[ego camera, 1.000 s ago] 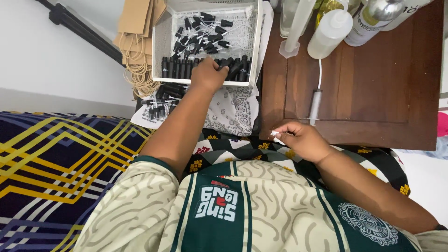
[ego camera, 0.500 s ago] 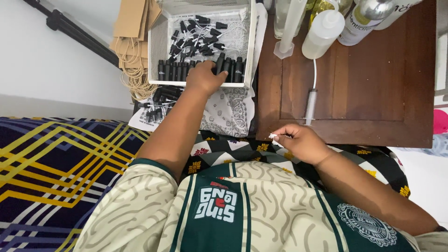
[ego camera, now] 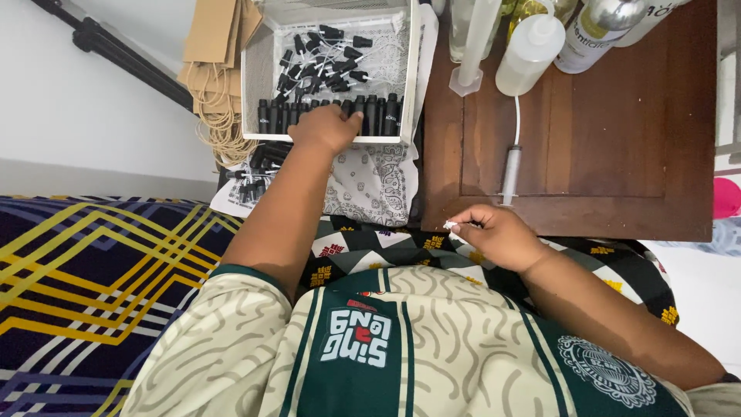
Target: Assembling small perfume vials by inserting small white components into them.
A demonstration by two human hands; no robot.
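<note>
My left hand (ego camera: 328, 127) reaches into a white wire basket (ego camera: 411, 69) and closes its fingers on one of the small black bottles (ego camera: 377, 114) standing in a row along the near wall. Loose black dropper caps (ego camera: 324, 58) lie further back in the basket. My right hand (ego camera: 498, 234) rests near my lap at the front edge of the dark wooden table (ego camera: 617, 147), pinching a small white piece (ego camera: 450, 225) between thumb and fingers.
On the table stand a clear measuring cylinder (ego camera: 477, 42), a white squeeze bottle (ego camera: 529, 54) and a silver-capped bottle (ego camera: 598, 27); a syringe with a tube (ego camera: 510, 170) lies near the front. Brown paper bags (ego camera: 216, 46), more black bottles (ego camera: 258, 166) and a patterned cloth (ego camera: 367, 185) lie by the basket.
My left hand has slid left along the row of black bottles in the basket. My right hand has stayed by the table edge with the white piece.
</note>
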